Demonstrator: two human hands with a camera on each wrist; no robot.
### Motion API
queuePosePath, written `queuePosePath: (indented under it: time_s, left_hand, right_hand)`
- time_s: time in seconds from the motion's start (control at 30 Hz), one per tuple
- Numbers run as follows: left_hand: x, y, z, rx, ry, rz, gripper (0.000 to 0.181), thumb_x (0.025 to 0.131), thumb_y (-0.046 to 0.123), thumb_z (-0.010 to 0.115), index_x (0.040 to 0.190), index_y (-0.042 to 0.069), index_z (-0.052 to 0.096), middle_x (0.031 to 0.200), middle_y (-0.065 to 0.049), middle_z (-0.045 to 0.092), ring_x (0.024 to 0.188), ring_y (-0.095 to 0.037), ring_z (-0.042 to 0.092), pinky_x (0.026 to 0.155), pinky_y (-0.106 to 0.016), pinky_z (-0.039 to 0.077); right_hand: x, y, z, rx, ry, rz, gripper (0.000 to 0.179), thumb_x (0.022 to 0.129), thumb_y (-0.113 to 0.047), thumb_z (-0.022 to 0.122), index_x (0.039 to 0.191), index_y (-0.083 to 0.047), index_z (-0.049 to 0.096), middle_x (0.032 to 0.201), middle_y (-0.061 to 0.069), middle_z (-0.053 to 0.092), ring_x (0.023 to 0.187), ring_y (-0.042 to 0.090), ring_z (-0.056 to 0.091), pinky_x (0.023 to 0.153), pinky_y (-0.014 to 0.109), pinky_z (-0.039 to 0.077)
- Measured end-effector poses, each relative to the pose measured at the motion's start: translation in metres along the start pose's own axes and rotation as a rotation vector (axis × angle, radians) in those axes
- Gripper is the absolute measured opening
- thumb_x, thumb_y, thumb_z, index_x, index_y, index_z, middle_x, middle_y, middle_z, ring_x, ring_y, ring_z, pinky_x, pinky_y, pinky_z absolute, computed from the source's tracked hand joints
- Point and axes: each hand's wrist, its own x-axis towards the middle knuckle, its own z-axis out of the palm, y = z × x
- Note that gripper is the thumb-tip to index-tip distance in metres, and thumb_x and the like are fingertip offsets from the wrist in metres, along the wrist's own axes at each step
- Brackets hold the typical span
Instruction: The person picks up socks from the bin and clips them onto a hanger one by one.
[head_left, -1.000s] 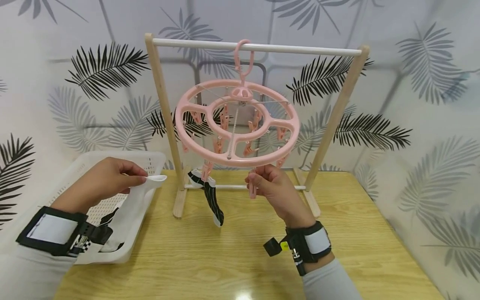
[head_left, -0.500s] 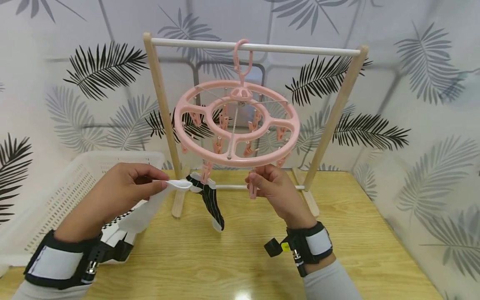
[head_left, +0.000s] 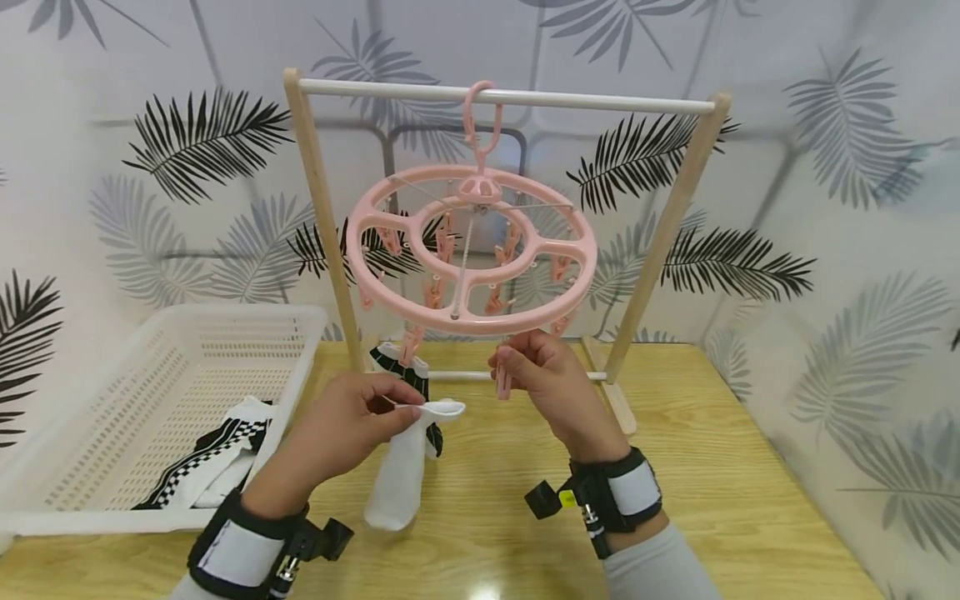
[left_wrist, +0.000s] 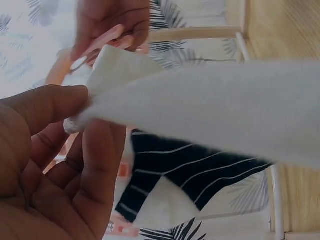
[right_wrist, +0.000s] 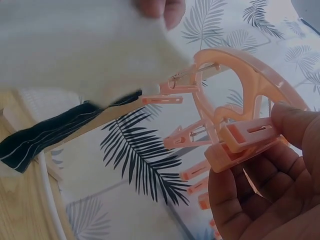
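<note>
My left hand (head_left: 365,425) pinches a white sock (head_left: 397,479) by its cuff between thumb and fingers; the rest hangs down over the table. With thumb and fingers, my right hand (head_left: 542,375) grips a pink clothespin (right_wrist: 245,142) at the front of the round pink clip hanger (head_left: 480,321). The cuff is just left of that clothespin in the head view. A dark striped sock (left_wrist: 200,170) with a white patch hangs from another clip (head_left: 410,344) on the hanger, partly hidden behind my left hand and the white sock.
The hanger hooks over the white bar (head_left: 585,98) of a wooden stand (head_left: 663,225). At left, a white plastic basket (head_left: 150,329) holds several black-and-white socks (head_left: 217,458). Wooden table (head_left: 690,500) lies beneath; patterned wallcovering stands behind.
My left hand has carried the white sock rightward from over the basket to in front of the striped sock, near the clothespin. My right hand has stayed on its clothespin.
</note>
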Motion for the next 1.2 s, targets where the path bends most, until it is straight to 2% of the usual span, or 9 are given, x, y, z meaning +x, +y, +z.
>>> queuePosePath:
  time_s: [0.2,0.3,0.47,0.63,0.77,0.9,1.03,1.2]
  left_hand:
    - [0.009,0.0,0.025,0.1,0.04,0.061,0.008,0.084,0.014,0.068,0.091,0.017,0.072,0.086,0.003,0.067,0.075,-0.008,0.057,0.065,-0.032,0.051]
    - [0.012,0.001,0.036,0.093,0.05,0.082,0.008,0.083,0.011,0.069,0.09,0.015,0.072,0.084,0.004,0.067,0.074,-0.006,0.057,0.067,-0.032,0.051]
    - [0.015,0.003,0.048,0.047,0.065,0.101,0.009,0.084,0.011,0.069,0.091,0.014,0.072,0.088,0.002,0.068,0.077,-0.005,0.058,0.069,-0.033,0.053]
    - [0.017,0.007,0.053,0.029,0.058,0.106,0.009,0.084,0.013,0.068,0.092,0.015,0.072,0.089,0.003,0.067,0.074,-0.006,0.057,0.065,-0.031,0.052]
    - [0.02,0.01,0.055,0.016,0.055,0.128,0.009,0.085,0.013,0.067,0.093,0.014,0.072,0.09,0.002,0.067,0.074,-0.005,0.058,0.064,-0.03,0.052]
    - [0.026,0.013,0.056,0.007,0.076,0.152,0.009,0.085,0.014,0.067,0.093,0.015,0.072,0.09,0.003,0.069,0.075,-0.004,0.058,0.065,-0.03,0.052]
    - [0.029,0.017,0.056,-0.012,0.092,0.151,0.009,0.085,0.015,0.067,0.093,0.015,0.072,0.087,0.005,0.07,0.075,-0.005,0.059,0.063,-0.03,0.052]
    - [0.03,0.018,0.056,-0.03,0.13,0.143,0.007,0.086,0.016,0.067,0.09,0.016,0.072,0.083,0.006,0.07,0.074,-0.005,0.058,0.062,-0.03,0.051]
  right_hand:
    - [0.001,0.002,0.004,0.008,-0.003,-0.014,0.022,0.096,-0.021,0.053,0.093,0.001,0.053,0.078,0.006,0.06,0.073,0.024,0.057,0.074,0.032,0.052]
    - [0.001,0.003,0.006,0.014,-0.005,-0.008,0.022,0.096,-0.022,0.053,0.092,0.0,0.054,0.078,0.006,0.06,0.072,0.026,0.056,0.076,0.032,0.051]
    - [0.001,0.004,0.009,0.002,0.022,-0.001,0.022,0.095,-0.022,0.054,0.091,0.0,0.055,0.081,0.005,0.061,0.08,0.028,0.057,0.075,0.029,0.051]
    - [0.0,0.003,0.011,0.002,0.023,0.005,0.022,0.095,-0.021,0.054,0.092,0.0,0.056,0.082,0.005,0.061,0.083,0.029,0.057,0.075,0.031,0.051]
    - [0.0,0.003,0.012,0.005,0.026,0.009,0.02,0.096,-0.02,0.053,0.091,-0.001,0.057,0.085,0.006,0.062,0.08,0.024,0.058,0.073,0.03,0.051]
    - [0.002,0.005,0.011,0.0,0.041,-0.001,0.02,0.096,-0.019,0.053,0.091,0.0,0.058,0.086,0.009,0.062,0.076,0.02,0.059,0.069,0.027,0.05]
    - [0.002,0.006,0.01,-0.004,0.054,0.003,0.02,0.096,-0.019,0.053,0.092,0.0,0.057,0.084,0.005,0.063,0.076,0.019,0.06,0.065,0.025,0.05]
    - [0.002,0.006,0.011,0.012,0.046,0.016,0.02,0.096,-0.019,0.053,0.093,0.001,0.057,0.084,0.003,0.063,0.08,0.02,0.06,0.067,0.025,0.051]
